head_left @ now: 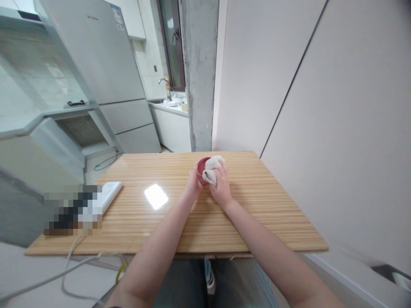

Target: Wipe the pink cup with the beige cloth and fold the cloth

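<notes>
Cupping a red bowl (201,166) by its nine-o'clock side, the person's left hand (194,182) has its grip closed round the wall, with the rim facing up. From where I stand, the right hand (221,182) has its fingers bent snugly over a bunched white cloth (213,164), which covers the bowl's three-o'clock side and part of its mouth. Both forearms reach in from six o'clock, over a pair of jeans (178,282). The bowl is toward the twelve-o'clock edge of the striped wooden table (263,188), a touch past twelve; whether its base touches the wood I can't tell. Out at nine o'clock on the tabletop is a long white block (112,190), its near end lost in a blurred patch, and pale cables (48,280) trail below the table's edge at eight. Beyond the table, a tall fridge (96,55) stands at eleven o'clock, a tap (167,83) over a sink just short of twelve, a bare concrete pillar (201,77) at twelve, and a plain wall (272,64) from one round to three.
</notes>
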Motion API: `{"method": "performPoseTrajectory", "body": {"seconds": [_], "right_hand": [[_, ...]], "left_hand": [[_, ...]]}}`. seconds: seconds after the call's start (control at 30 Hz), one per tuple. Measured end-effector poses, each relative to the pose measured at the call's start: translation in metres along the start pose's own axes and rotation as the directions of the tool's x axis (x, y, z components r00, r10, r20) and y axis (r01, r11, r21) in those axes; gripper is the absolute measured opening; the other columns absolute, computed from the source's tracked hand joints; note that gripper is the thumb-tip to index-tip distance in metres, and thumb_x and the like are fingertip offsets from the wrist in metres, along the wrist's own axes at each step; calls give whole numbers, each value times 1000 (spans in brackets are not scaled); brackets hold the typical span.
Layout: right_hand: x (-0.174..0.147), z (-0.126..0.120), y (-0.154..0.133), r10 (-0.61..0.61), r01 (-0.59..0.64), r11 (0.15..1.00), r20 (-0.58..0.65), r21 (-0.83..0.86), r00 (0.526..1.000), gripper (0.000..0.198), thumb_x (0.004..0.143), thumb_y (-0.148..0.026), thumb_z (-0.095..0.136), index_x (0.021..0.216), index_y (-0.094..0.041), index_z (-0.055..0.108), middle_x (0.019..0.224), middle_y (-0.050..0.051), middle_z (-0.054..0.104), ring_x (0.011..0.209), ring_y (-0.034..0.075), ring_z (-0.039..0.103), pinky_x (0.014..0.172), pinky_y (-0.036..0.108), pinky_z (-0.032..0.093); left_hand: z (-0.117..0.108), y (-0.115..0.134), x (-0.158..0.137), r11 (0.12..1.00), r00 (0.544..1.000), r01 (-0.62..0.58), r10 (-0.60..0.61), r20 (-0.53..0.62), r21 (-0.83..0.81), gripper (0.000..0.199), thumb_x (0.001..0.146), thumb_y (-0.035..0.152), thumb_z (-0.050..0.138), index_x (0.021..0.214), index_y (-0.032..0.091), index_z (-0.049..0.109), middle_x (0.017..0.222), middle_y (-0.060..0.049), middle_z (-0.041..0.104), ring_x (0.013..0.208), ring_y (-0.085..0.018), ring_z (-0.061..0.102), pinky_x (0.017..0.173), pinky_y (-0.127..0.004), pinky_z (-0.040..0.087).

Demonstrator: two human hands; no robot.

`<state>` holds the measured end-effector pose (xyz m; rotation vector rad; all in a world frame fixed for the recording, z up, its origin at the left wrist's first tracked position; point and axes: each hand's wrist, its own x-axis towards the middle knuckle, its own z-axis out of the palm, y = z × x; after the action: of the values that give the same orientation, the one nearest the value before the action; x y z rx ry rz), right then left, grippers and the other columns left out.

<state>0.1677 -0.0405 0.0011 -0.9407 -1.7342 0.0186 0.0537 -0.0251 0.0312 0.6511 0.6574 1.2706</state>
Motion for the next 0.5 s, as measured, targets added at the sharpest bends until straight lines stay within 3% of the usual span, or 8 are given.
{"method": "performPoseTrajectory", "body": {"seconds": [0.07,0.13,0.2,0.3,0.4,0.5], "right_hand": [[2,-6,8,-13,13,1000,-4,14,1000,19,84,-24,48,98,-20,59,104,12,58,124,30,42,108,54,33],[4,-14,16,-43,42,999,28,34,999,16,85,-27,48,92,-20,60,95,10,58,110,28,50,103,52,39],[6,-19,19,-52,51,998,56,24,997,16,86,-29,47,88,-20,60,91,10,59,102,27,53,101,51,40],[7,-18,10,-11,17,996,60,-90,998,16,86,-29,48,90,-20,61,93,10,59,108,29,50,107,54,31],[6,-7,-1,-33,58,976,117,-210,993,20,83,-33,52,97,-20,61,96,10,59,114,31,45,113,57,19],[7,-4,-1,-36,70,958,127,-276,991,19,84,-36,51,90,-21,60,87,9,58,99,29,48,109,55,25]], "left_hand": [[-2,6,-2,991,989,130,-132,69,33,38,85,49,55,108,20,64,103,-7,70,88,-17,65,66,-24,51],[-8,9,-3,964,967,242,-249,59,114,35,83,46,59,104,19,67,96,-7,71,81,-17,65,61,-24,50],[-11,8,-1,943,955,284,-294,35,173,34,81,44,61,103,19,68,93,-7,71,80,-19,65,60,-25,50],[-8,-2,1,979,984,159,-167,54,127,34,82,42,61,108,21,67,102,-7,71,92,-21,65,69,-28,52],[1,-13,2,1000,996,16,-16,92,0,33,86,41,55,109,19,66,110,-6,69,104,-20,63,84,-30,52],[3,-11,1,998,996,60,-60,70,-5,35,90,43,49,104,16,66,107,-8,69,98,-17,64,83,-27,52]]}}
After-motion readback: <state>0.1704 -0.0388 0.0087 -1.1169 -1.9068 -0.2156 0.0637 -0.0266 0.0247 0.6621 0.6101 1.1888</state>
